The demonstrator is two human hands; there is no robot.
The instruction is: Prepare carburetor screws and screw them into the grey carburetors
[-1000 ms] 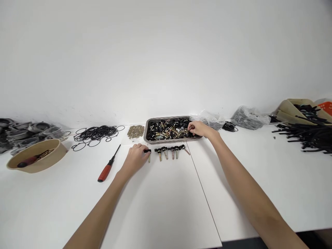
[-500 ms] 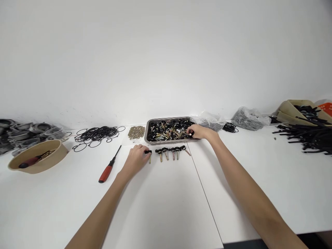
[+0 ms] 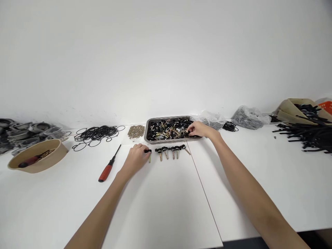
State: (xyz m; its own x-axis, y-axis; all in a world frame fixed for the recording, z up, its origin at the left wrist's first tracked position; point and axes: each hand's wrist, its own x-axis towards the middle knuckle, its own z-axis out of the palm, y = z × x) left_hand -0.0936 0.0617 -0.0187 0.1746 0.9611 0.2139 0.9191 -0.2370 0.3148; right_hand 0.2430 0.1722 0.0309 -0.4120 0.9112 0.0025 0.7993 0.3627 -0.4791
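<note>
Black-headed bolt (image 3: pixel 149 157) lay on the desk (image 3: pixel 160 193), long axis nearly fore-and-aft, yellowish shank pointing toward the worker. Left hand (image 3: pixel 136 154) pinched its head. Beside it, five similar bolts (image 3: pixel 177 153), rightmost slanted. Right hand's (image 3: pixel 197 129) fingertips met over the tray's (image 3: pixel 166 141) right end; I couldn't tell what they held.

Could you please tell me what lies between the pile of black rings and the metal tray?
In the head view, a heap of small brass-coloured pieces lies between the black rings and the metal tray.
</note>
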